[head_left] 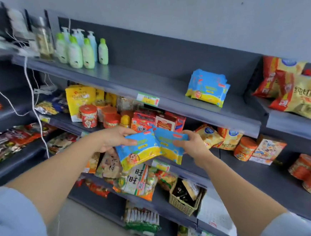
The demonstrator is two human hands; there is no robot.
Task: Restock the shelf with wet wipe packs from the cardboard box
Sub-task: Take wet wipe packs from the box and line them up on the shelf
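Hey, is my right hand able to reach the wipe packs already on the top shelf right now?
Probably yes: the right hand sits below the shelved packs, with open air and bare shelf between. But it is gripping a pack.

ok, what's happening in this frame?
A person is restocking wet wipes. The left hand grips one blue-and-yellow pack and the right hand grips a second pack. The two are held side by side, edges overlapping, below the top shelf. A stack of matching packs already lies on that shelf, right of the lotion bottles, with bare shelf between.
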